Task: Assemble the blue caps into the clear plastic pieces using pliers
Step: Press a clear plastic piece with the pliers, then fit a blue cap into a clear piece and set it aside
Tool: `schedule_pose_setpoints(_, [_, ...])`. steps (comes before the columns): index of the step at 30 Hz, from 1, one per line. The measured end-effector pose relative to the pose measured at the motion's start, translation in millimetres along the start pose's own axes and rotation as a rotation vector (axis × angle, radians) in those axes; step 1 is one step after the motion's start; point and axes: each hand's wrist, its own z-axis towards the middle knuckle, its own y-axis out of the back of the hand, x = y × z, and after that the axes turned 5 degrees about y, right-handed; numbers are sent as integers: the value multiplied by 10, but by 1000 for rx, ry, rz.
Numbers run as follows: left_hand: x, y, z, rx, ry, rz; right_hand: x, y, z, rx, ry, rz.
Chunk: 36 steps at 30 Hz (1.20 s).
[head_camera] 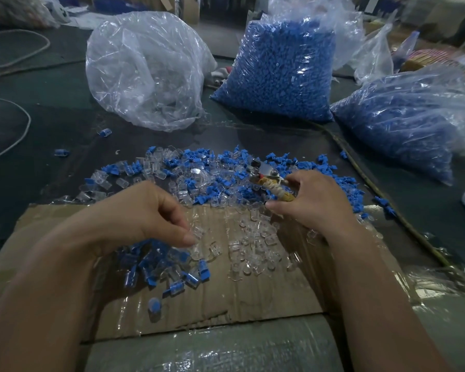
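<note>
- Clear plastic piece [198, 234]: small, transparent, pinched between thumb and fingertips of the left hand [151, 213], over the cardboard [226, 304].
- Pliers [270, 182]: metal head, tape-wrapped handle, gripped by the right hand [314, 200].
- Blue caps [226, 159]: ribbed, heaped loose with clear pieces on the dark counter [65, 116].
- Capped pieces [172, 272]: piled on the glossy taped cardboard.
- Crinkled film bags [279, 71]: filled with blue caps, behind the heap.
</note>
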Motion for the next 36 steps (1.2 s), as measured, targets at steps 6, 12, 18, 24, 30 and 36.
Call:
schedule_pose_setpoints(6, [13, -134, 160, -574, -21, -73, -11, 1, 9, 27, -47, 18])
schedule_pose_setpoints(12, [25, -358, 337, -733, -96, 398, -14, 1, -1, 101, -109, 32])
schedule_pose_setpoints(18, [105, -467, 468, -593, -31, 692, -23, -22, -3, 155, -100, 38])
schedule_pose_setpoints(24, [132, -458, 502, -554, 3, 795, -43, -43, -8, 207, -98, 50])
schedule_pose_setpoints(30, [120, -470, 489, -617, -43, 667, -42, -41, -5, 215, -94, 81])
schedule_pose_setpoints(36, [101, -482, 459, -652, -77, 600, -39, -17, -21, 205, -76, 62])
